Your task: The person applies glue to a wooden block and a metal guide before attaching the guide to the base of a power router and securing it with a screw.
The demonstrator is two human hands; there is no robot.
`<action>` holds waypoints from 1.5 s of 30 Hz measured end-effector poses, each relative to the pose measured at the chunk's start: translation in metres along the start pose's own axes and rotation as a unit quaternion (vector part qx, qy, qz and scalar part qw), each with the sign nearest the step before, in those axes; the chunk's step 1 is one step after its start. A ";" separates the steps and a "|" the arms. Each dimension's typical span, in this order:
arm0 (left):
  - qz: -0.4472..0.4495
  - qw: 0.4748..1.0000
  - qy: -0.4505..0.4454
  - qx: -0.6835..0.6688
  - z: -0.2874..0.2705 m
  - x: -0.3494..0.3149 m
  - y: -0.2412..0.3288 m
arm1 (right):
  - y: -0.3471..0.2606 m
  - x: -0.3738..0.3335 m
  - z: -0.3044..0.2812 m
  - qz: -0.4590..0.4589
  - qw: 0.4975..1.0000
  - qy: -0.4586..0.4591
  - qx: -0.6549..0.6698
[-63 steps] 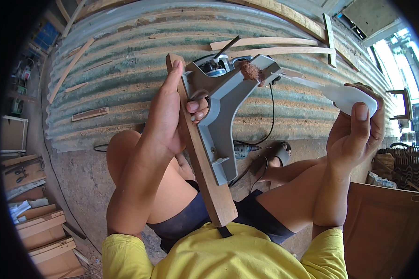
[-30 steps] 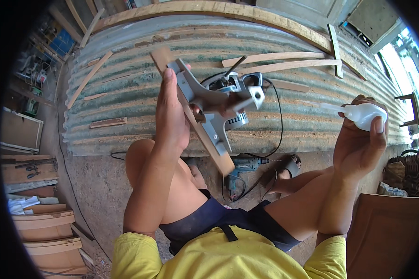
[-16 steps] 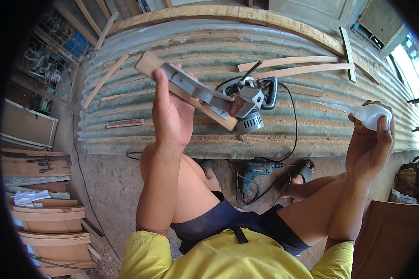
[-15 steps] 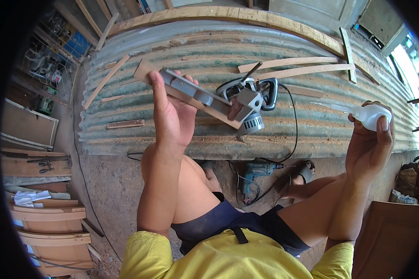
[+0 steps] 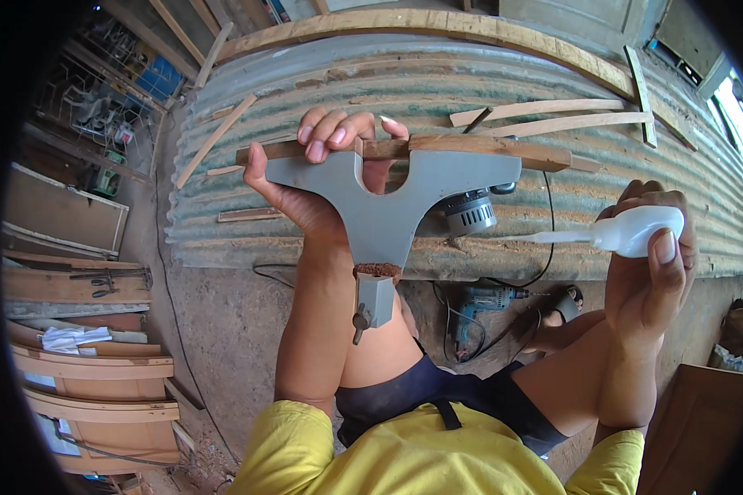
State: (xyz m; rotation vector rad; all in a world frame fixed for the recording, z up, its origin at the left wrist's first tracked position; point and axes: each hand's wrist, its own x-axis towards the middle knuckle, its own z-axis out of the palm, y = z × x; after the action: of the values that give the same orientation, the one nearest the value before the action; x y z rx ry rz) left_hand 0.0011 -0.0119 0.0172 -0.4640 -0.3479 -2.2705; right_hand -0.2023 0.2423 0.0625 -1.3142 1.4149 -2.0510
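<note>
My left hand [image 5: 326,157] grips a grey Y-shaped piece [image 5: 388,206] with a rounded notch in its top edge. A wooden bar [image 5: 491,147] runs along that edge, and my fingers curl over it. At the stem's lower end is a rough brown patch, then a grey block [image 5: 373,299] with a small bolt-like part at its side. In my right hand [image 5: 656,256] is a white squeeze bottle [image 5: 636,231], closed in the fingers. Its long thin nozzle [image 5: 549,238] points left toward the grey piece, apart from it.
Behind the grey piece, a mostly hidden corded power tool [image 5: 470,214] rests on a dusty corrugated sheet [image 5: 322,239]. Wood strips [image 5: 553,107] lie farther back. A blue-green drill [image 5: 475,313] with its cord is on the floor by my foot. Curved wooden panels [image 5: 99,379] are stacked at left.
My left hand has turned the grey piece from edge-on, so its broad Y-shaped face shows and its stem points toward me. The bottle has come slightly lower, its nozzle nearer the piece.
</note>
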 end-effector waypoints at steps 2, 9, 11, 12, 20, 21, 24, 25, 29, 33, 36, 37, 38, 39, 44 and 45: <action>-0.003 1.000 -0.026 -0.012 -0.002 0.005 -0.005 | -0.006 -0.005 0.009 0.014 0.999 -0.024 -0.021; -0.025 0.998 -0.058 -0.003 -0.009 0.013 -0.018 | -0.014 -0.008 0.039 -0.004 0.994 -0.085 -0.073; -0.027 0.998 -0.063 -0.001 -0.011 0.014 -0.020 | -0.014 -0.009 0.039 -0.014 0.993 -0.092 -0.075; -0.028 0.998 -0.064 0.002 -0.011 0.014 -0.021 | -0.014 -0.009 0.038 -0.017 0.992 -0.096 -0.078; -0.023 0.998 -0.036 0.036 -0.006 0.013 -0.023 | -0.010 -0.006 0.035 -0.029 0.987 -0.124 -0.100; -0.024 0.998 -0.038 0.037 -0.006 0.013 -0.023 | -0.008 -0.006 0.035 -0.031 0.986 -0.127 -0.100; -0.030 0.998 -0.044 0.035 -0.007 0.014 -0.022 | -0.005 -0.005 0.034 -0.043 0.985 -0.137 -0.096; -0.033 0.998 -0.046 0.035 -0.007 0.014 -0.022 | -0.004 -0.004 0.034 -0.046 0.985 -0.140 -0.094; -0.039 0.996 -0.061 0.042 -0.011 0.015 -0.020 | -0.005 -0.003 0.034 -0.047 0.984 -0.141 -0.100; -0.037 0.996 -0.066 0.047 -0.011 0.014 -0.018 | -0.005 -0.004 0.037 -0.041 0.985 -0.132 -0.105; -0.038 0.995 -0.072 0.048 -0.012 0.015 -0.020 | -0.004 -0.004 0.034 -0.049 0.987 -0.114 -0.105; -0.039 0.995 -0.076 0.050 -0.012 0.015 -0.020 | -0.003 -0.003 0.033 -0.058 0.988 -0.108 -0.097; -0.041 0.993 -0.088 0.070 -0.012 0.016 -0.019 | 0.003 0.000 0.028 -0.076 0.989 -0.101 -0.076; -0.042 0.990 -0.100 0.090 -0.012 0.018 -0.018 | 0.002 0.001 0.024 -0.077 0.989 -0.097 -0.079; -0.039 0.953 -0.192 0.232 -0.013 0.020 -0.015 | 0.002 0.003 0.013 -0.051 0.992 -0.076 -0.088; -0.035 0.941 -0.201 0.270 -0.012 0.019 -0.015 | 0.002 0.002 0.011 -0.039 0.992 -0.072 -0.092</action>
State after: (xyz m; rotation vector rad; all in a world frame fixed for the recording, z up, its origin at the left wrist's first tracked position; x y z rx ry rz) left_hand -0.0253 -0.0189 0.0134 -0.6241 -1.1742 -2.0148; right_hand -0.1947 0.2332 0.0629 -1.5826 1.5380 -1.8656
